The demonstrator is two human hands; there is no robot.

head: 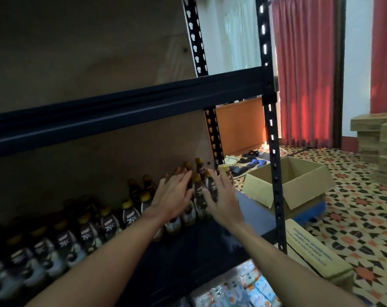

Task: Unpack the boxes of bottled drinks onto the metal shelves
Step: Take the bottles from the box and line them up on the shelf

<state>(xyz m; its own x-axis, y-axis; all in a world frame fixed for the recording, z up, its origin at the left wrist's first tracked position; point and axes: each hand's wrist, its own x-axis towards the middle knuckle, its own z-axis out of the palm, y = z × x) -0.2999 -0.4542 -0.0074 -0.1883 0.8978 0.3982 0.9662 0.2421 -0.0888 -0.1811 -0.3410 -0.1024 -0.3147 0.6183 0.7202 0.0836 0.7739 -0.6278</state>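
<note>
Black metal shelf [250, 209] carries rows of brown yellow-capped drink bottles [108, 220]; I keep my left hand [172, 198] and right hand [223, 200] against the end cluster, fingers [181, 176] spread flat.

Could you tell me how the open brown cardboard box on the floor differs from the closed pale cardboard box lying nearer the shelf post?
The open brown cardboard box has its flaps spread and looks empty; the closed pale cardboard box is shut. The open box sits on something blue; the closed one lies straight on the patterned tiled floor and shows dark printing. Both are cardboard, right of the black metal shelf post.
</note>
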